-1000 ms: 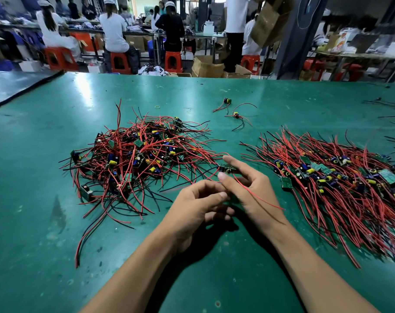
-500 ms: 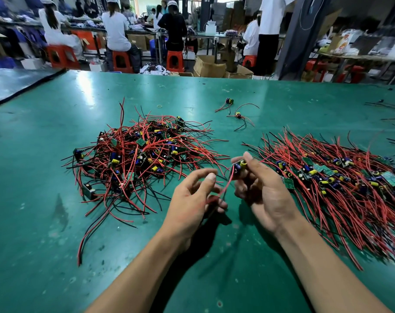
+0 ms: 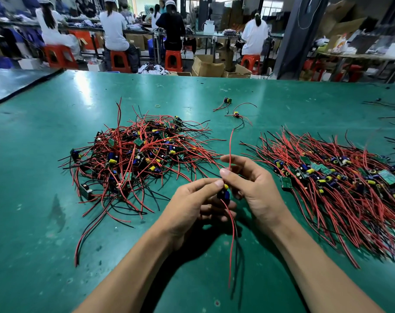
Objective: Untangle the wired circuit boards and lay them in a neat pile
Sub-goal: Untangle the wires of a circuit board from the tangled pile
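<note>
Electronics assembly workshop. Wide green desk (image 3: 56,222) heaped with wired circuit boards (image 3: 135,154). Beyond far edge: capped workers (image 3: 114,26) seated on red stools (image 3: 119,62) at long benches (image 3: 223,35), cardboard boxes (image 3: 207,66) on floor.

The table (image 3: 45,245) is dark green with pale scuffs. The wired board (image 3: 223,195) I hold is blue and yellow, and its wire is red. The tangled heap (image 3: 135,159) toward the left edge and the neat pile (image 3: 338,184) at the right edge have the same colours: red and black wires, green boards.
</note>
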Demonstrator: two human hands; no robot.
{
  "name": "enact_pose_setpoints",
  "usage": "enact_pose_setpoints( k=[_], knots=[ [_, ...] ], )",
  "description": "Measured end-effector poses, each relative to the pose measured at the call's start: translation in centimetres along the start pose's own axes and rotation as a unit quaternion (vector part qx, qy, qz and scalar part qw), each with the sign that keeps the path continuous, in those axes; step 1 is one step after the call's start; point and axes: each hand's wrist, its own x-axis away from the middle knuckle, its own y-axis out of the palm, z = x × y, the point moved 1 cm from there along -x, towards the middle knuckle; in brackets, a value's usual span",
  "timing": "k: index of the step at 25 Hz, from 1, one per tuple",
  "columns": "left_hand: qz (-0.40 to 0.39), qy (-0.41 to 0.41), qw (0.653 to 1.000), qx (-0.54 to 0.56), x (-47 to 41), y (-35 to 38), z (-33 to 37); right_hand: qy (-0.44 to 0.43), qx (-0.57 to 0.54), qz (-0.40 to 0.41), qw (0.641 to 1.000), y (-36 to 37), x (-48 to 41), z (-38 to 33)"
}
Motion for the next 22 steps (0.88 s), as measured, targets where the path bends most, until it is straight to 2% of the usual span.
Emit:
enact_pose_setpoints(
  k=[4, 7, 9, 16, 22],
  knots=[
    [0.014, -0.003, 1.0, 0.028, -0.19, -0.09, -0.16, 0.045, -0.007, 0.042, 0.998, -0.33, -0.26, 0.17],
    [0.015, 0.006, 1.0, 0.012, -0.38, -0.37, -0.31, 0.109, -0.016, -0.023, 0.994, -0.36, -0.16, 0.45],
    [0.02, 0.004, 1.0, -0.001, -0.57, -0.52, -0.44, 0.117, -0.008, -0.054, 0.992, -0.32, 0.0, 0.37],
    [0.044, 0.029, 0.998, -0.036, -0.34, -0.3, -0.24, 0.124, -0.005, -0.084, 0.989, 0.02, 0.38, 0.53],
    [0.063, 0.029, 0.997, -0.043, -0.25, -0.1, -0.35, 0.166, -0.029, -0.118, 0.979, -0.68, 0.43, 0.05]
  ],
)
